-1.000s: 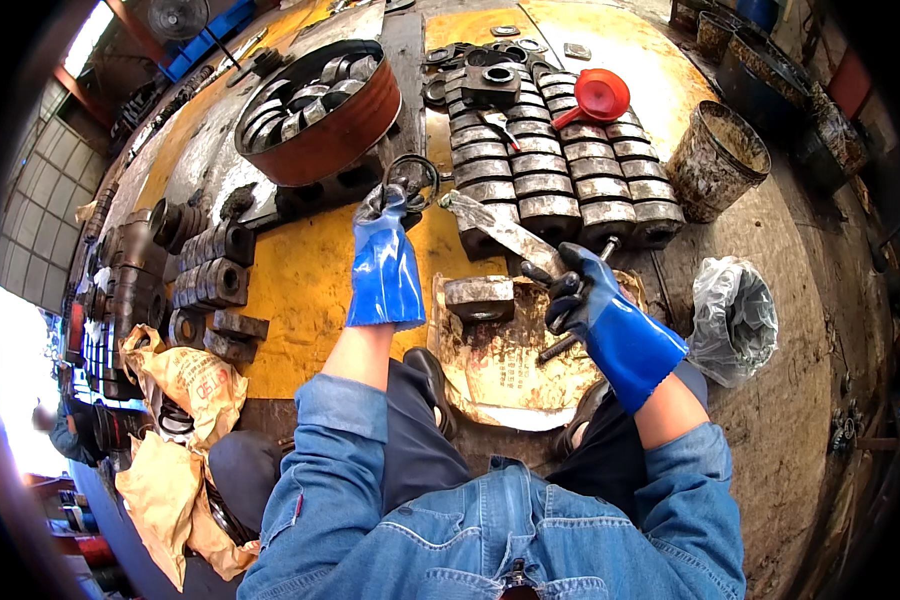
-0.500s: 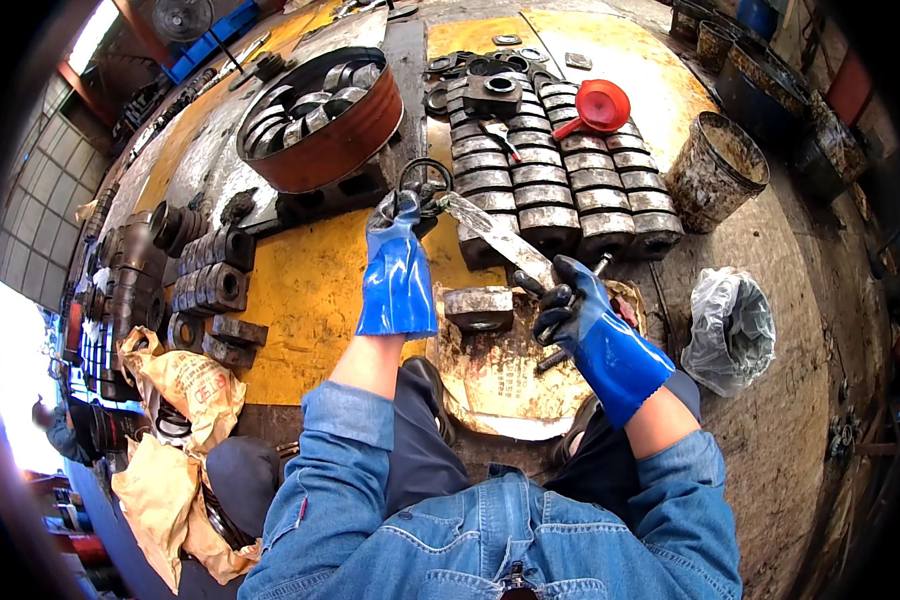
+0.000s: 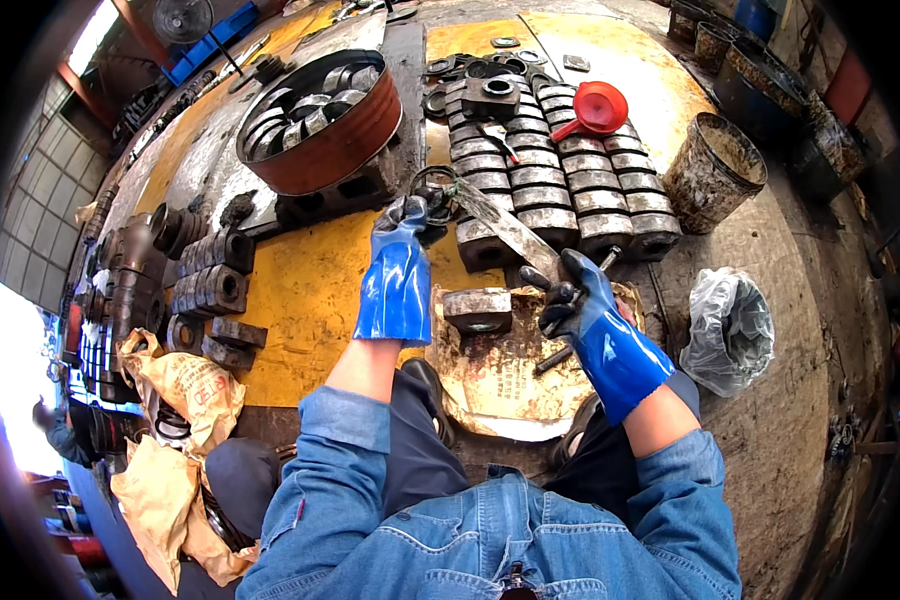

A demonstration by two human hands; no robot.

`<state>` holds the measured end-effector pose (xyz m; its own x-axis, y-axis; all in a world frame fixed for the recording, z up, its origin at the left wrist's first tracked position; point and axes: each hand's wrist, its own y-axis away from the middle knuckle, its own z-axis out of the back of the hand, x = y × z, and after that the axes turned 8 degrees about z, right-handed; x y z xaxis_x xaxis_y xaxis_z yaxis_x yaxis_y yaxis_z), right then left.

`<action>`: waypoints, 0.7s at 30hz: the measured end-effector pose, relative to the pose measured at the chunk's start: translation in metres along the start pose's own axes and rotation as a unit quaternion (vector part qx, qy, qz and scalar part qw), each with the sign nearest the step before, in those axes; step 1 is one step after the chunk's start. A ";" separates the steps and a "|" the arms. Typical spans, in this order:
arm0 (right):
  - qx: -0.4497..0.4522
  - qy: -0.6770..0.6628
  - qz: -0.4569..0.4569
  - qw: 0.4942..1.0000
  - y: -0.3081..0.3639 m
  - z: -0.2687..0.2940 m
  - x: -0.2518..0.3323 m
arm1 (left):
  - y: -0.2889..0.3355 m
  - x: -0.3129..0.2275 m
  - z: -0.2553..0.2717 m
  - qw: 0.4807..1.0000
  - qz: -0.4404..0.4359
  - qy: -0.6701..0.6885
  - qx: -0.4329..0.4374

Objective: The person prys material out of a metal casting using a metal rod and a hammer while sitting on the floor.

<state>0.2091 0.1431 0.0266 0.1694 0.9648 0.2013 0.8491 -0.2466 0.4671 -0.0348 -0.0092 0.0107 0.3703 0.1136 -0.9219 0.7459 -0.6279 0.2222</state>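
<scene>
Left hand (image 3: pixel 402 224): I see its fingers closed on a dark ring (image 3: pixel 431 169)
Right hand (image 3: pixel 578 308): I see it curled round a flat tool (image 3: pixel 508 229)
Ring: at the tool's far end, contact I cannot tell
Metal block (image 3: pixel 477 311): between both hands

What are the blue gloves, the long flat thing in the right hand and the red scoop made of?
The smooth blue gloves look like rubber or soft plastic: they gleam. The long, flat greyish tool in the right hand may be metal or wood; its smeared surface leaves that open. The round red scoop seems plastic: evenly coloured, glossy.
</scene>
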 end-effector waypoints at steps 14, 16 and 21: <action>0.012 0.046 0.034 0.998 0.010 -0.015 0.004 | -0.009 -0.004 -0.011 0.990 0.118 0.077 -0.015; -0.011 0.064 0.033 0.997 0.011 -0.015 0.003 | -0.015 -0.004 -0.010 0.991 0.120 0.062 -0.024; -0.011 0.039 0.003 0.999 0.009 -0.011 -0.001 | -0.011 -0.003 -0.011 0.991 0.117 0.064 -0.023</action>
<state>0.2113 0.1386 0.0397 0.1343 0.9534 0.2702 0.8366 -0.2553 0.4847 -0.0382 0.0056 0.0145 0.6017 0.0670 -0.7959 0.6543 -0.6129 0.4430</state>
